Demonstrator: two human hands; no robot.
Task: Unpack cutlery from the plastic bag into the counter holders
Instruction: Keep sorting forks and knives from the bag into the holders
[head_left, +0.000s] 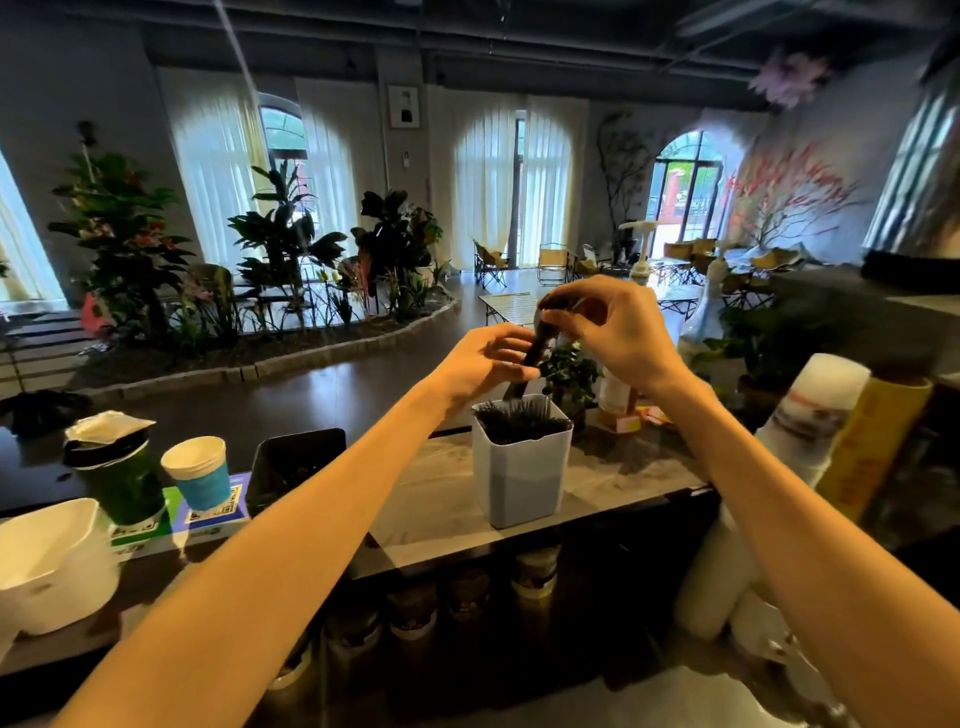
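A: Item one, holder?
B: Pale grey square holder (521, 467) on the grey counter (441, 499), packed with dark upright cutlery (522, 418).

A: Item two, the bundle?
B: Dark, narrow bundle of cutlery (535, 351), tilted, lower end dipping into the holder; possibly still in a clear plastic sleeve, too blurred to confirm.

A: Hands?
B: Right hand (613, 325) pinches the bundle's top end with curled fingers. Left hand (480, 364) curls round its middle, just above the holder.

A: Nearby stock?
B: Black holder (293, 470) to the left; blue paper cup (200, 473); green cup (122, 475) beside it; small potted plant (569, 371) behind.
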